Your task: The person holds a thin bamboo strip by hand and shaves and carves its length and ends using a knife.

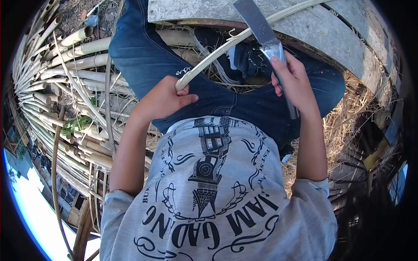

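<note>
My left hand (166, 99) is closed around the near end of a long, pale bamboo strip (217, 53). The strip slants up to the right, over the edge of a grey board, with small curled shavings on it near my hand. In my right hand (295, 81) is the metal handle of a broad-bladed knife (257, 21), the thumb pressed along the handle near the blade. Its flat, square-ended blade lies across the strip; whether it cuts into the strip I cannot tell. Both hands are above my lap.
A worn grey board (191, 9) is in front of my knees. Many cut bamboo poles (82, 54) are stacked at the left. Dry straw-like shavings (348, 115) cover the ground at the right. Dark shoes (217, 56) show beneath the strip.
</note>
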### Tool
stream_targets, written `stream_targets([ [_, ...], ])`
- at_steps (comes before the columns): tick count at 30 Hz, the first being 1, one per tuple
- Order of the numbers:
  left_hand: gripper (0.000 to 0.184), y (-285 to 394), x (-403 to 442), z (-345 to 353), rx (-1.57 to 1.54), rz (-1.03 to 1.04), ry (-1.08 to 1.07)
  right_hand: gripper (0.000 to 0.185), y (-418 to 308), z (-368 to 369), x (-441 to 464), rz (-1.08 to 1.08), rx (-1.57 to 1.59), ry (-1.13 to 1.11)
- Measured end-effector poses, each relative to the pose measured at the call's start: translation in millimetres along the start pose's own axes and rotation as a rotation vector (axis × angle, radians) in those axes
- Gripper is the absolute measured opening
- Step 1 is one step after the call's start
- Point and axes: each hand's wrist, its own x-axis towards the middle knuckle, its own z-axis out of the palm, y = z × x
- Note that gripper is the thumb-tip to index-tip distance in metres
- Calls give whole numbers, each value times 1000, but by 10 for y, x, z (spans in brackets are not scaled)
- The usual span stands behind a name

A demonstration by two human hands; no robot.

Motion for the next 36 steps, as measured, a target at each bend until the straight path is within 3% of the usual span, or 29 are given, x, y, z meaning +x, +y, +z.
stream_targets([
  [3,51,151,28,102,-41,-1,29,33,43,227,4,-40,53,150],
  [5,51,35,43,94,-54,16,32,34,1,380,-163,-12,-21,-53],
  [7,50,-13,33,70,-45,55,-35,32,20,277,-144,24,0,-69],
  [9,50,21,61,104,-84,72,-30,31,87,109,-4,-49,20,12],
  [11,50,99,47,98,-122,67,-1,30,105,233,0,-89,189,229],
  [14,50,196,53,100,-52,12,17,33,60,363,-242,50,54,-122],
  [17,51,105,162,146,-59,120,-60,33,92,27,-92,14,28,-93],
  [19,52,190,207,163,-83,148,-25,32,169,175,-42,-43,294,223],
  [22,51,290,200,128,-64,77,-48,33,57,329,-285,56,49,-123],
  [25,51,249,295,132,-58,151,-61,34,87,113,-191,54,103,-145],
  [27,50,280,314,176,-67,202,-7,36,189,142,-93,-25,296,145],
  [28,49,385,299,176,-53,154,14,36,154,210,-127,-3,218,106],
  [29,48,440,280,175,-33,101,34,37,110,295,-200,16,148,65],
  [31,46,380,292,160,11,65,53,38,55,409,-355,85,19,-274],
  [32,46,320,316,153,-10,133,32,36,112,430,-364,102,108,-304],
  [33,46,309,347,152,-38,203,11,36,125,393,-342,102,108,-289],
  [36,45,284,385,160,-67,156,-17,37,148,313,-229,83,297,-58],
])
